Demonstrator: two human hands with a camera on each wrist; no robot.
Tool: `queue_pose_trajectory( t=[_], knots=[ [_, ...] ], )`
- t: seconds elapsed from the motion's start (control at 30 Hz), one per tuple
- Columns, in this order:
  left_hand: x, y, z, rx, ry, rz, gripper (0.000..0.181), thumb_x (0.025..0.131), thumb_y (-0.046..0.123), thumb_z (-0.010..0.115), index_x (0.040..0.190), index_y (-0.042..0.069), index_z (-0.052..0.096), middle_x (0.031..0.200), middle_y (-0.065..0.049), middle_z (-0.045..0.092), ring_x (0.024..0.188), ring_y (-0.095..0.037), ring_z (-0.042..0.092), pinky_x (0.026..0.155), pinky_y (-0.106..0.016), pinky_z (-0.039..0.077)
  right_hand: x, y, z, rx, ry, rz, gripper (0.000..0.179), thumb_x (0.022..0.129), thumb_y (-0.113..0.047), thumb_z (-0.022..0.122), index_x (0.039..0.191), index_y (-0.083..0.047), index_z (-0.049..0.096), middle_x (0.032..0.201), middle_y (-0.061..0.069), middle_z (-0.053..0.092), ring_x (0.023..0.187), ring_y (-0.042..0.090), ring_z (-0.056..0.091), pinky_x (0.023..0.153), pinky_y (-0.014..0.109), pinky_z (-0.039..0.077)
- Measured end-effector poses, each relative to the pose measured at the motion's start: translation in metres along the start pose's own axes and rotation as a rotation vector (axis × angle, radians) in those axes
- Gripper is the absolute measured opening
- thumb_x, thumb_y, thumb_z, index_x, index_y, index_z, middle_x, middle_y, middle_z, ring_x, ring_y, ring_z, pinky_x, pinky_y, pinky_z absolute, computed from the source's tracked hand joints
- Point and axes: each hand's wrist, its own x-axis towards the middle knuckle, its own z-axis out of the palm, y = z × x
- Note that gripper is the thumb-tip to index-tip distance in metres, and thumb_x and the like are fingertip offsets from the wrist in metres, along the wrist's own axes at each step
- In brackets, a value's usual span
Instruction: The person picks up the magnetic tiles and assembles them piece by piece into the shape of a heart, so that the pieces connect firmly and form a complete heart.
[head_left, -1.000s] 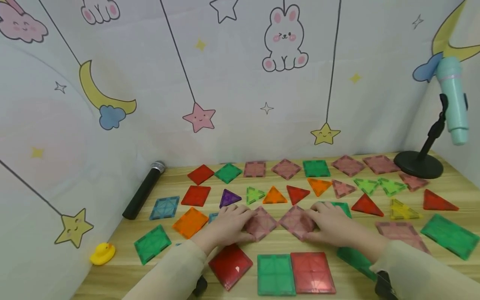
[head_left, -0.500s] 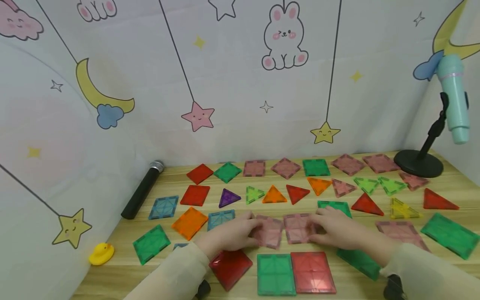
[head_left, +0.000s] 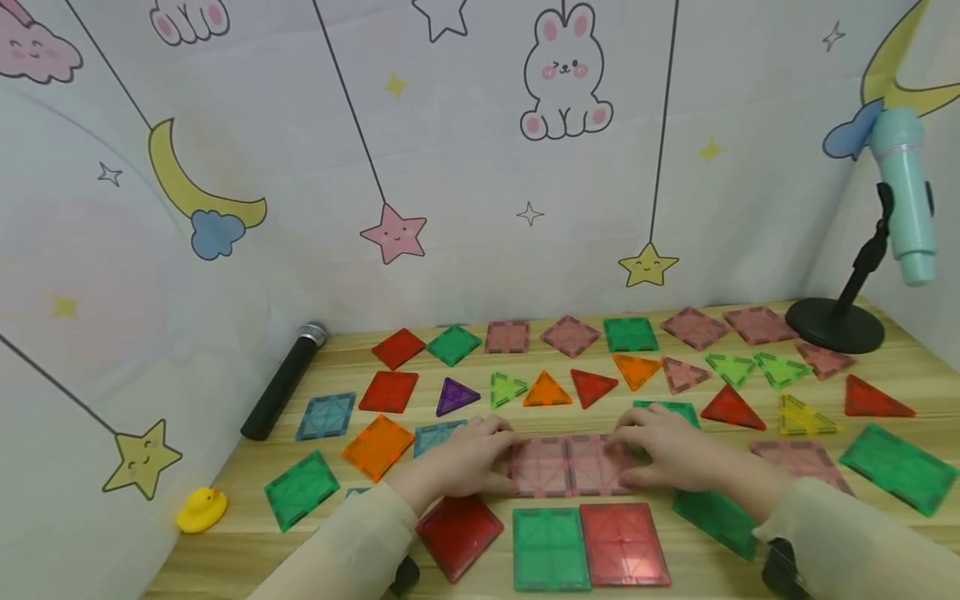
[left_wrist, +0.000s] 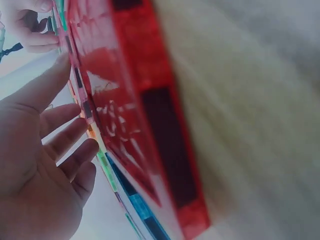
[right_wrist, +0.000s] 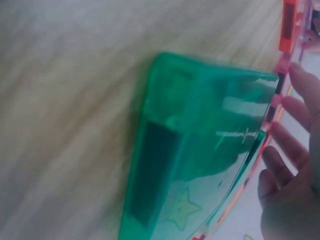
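Two translucent pink square magnetic tiles lie edge to edge on the table in the head view. My left hand (head_left: 468, 458) holds the left pink tile (head_left: 542, 468) at its outer side, thumb at the near corner and fingers toward the far one. On the other side my right hand (head_left: 667, 450) grips the right pink tile (head_left: 595, 471) the same way. Nearer to me, a green square tile (head_left: 551, 550) and a red square tile (head_left: 625, 546) sit side by side. The left wrist view is filled by a tilted red tile (left_wrist: 110, 85), the right wrist view by a green tile (right_wrist: 200, 125).
Loose triangle and square tiles lie in rows behind, among them a purple triangle (head_left: 456, 397) and an orange square (head_left: 378, 446). A black microphone (head_left: 281, 387) and yellow rubber duck (head_left: 202, 510) are at left. A mint microphone (head_left: 903, 196) stands back right before a printed cloth.
Both hands have turned the pink tiles from corner-to-corner diamonds to squares lying straight. The gap between the tiles has closed, and their edges now meet.
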Motion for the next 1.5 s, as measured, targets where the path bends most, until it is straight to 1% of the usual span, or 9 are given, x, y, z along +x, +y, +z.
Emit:
queue_pose_trajectory(
  t=[0.17,0.27,0.43,0.63,0.8,0.93,1.2,1.33,1.5],
  knots=[
    [-0.003,0.005,-0.003,0.031,-0.018,0.005,0.057,0.081,0.048,0.069,0.13,0.021,0.056,0.117,0.003,0.051,0.101,-0.014,0.045,0.09,-0.034,0.038,-0.001,-0.002,-0.004,-0.025,-0.023,-0.018,0.036,0.082,-0.043,0.069,0.112,-0.024,0.067,0.111,-0.003,0.055,0.095,0.018,0.043,0.077,0.04,0.038],
    [-0.005,0.008,-0.002,0.03,-0.04,0.009,0.063,0.079,0.054,0.067,0.132,0.022,0.054,0.119,0.003,0.049,0.104,-0.015,0.043,0.092,-0.036,0.036,-0.003,-0.002,-0.007,-0.021,-0.037,-0.007,0.039,0.083,-0.048,0.067,0.114,-0.024,0.066,0.113,-0.002,0.055,0.099,0.022,0.044,0.08,0.046,0.039],
    [-0.008,0.013,0.003,0.089,-0.076,0.029,0.08,0.074,0.065,0.064,0.141,0.027,0.042,0.128,0.001,0.042,0.114,-0.02,0.038,0.097,-0.042,0.033,-0.014,0.01,-0.017,-0.016,-0.034,0.085,0.052,0.081,-0.053,0.066,0.121,-0.021,0.062,0.121,0.004,0.053,0.11,0.035,0.044,0.086,0.059,0.037],
    [-0.015,0.014,0.003,0.154,-0.091,0.02,0.085,0.071,0.068,0.066,0.142,0.03,0.039,0.13,0.001,0.04,0.118,-0.022,0.037,0.095,-0.045,0.032,-0.028,0.032,-0.027,-0.067,-0.017,0.18,0.061,0.077,-0.05,0.071,0.124,-0.013,0.06,0.126,0.015,0.051,0.113,0.043,0.043,0.086,0.063,0.036],
    [-0.02,0.014,0.001,0.152,-0.106,0.021,0.086,0.069,0.067,0.067,0.141,0.031,0.039,0.131,0.002,0.039,0.118,-0.023,0.037,0.096,-0.046,0.032,-0.018,0.037,-0.025,-0.048,-0.04,0.168,0.068,0.077,-0.052,0.07,0.129,-0.011,0.056,0.13,0.017,0.049,0.119,0.048,0.039,0.089,0.067,0.032],
    [-0.02,0.016,0.001,0.148,-0.097,0.041,0.082,0.07,0.067,0.067,0.139,0.031,0.042,0.129,0.003,0.041,0.116,-0.021,0.038,0.094,-0.044,0.033,-0.006,0.035,-0.022,-0.046,-0.073,0.15,0.067,0.075,-0.045,0.074,0.13,-0.012,0.055,0.129,0.017,0.05,0.121,0.05,0.035,0.09,0.068,0.03],
    [-0.03,0.007,-0.001,0.024,-0.044,0.031,0.081,0.071,0.065,0.068,0.138,0.027,0.045,0.131,0.001,0.042,0.119,-0.023,0.038,0.099,-0.05,0.031,0.005,0.034,-0.02,-0.061,-0.099,0.133,0.075,0.073,-0.039,0.077,0.137,-0.011,0.047,0.128,0.017,0.05,0.118,0.044,0.04,0.09,0.065,0.033],
    [-0.042,-0.001,-0.007,-0.038,-0.025,0.011,0.078,0.073,0.061,0.069,0.137,0.025,0.046,0.129,0.0,0.044,0.116,-0.021,0.042,0.097,-0.045,0.038,0.006,0.029,-0.022,-0.041,-0.06,0.126,0.077,0.073,-0.038,0.076,0.138,-0.01,0.045,0.129,0.018,0.048,0.116,0.04,0.043,0.088,0.061,0.038],
    [-0.054,-0.01,-0.01,-0.081,-0.028,-0.014,0.079,0.074,0.059,0.07,0.138,0.019,0.045,0.129,0.0,0.043,0.114,-0.018,0.044,0.095,-0.038,0.043,0.0,0.016,-0.027,0.057,0.002,0.133,0.077,0.074,-0.035,0.076,0.139,-0.009,0.043,0.131,0.02,0.042,0.108,0.036,0.049,0.079,0.054,0.047]
  ],
)
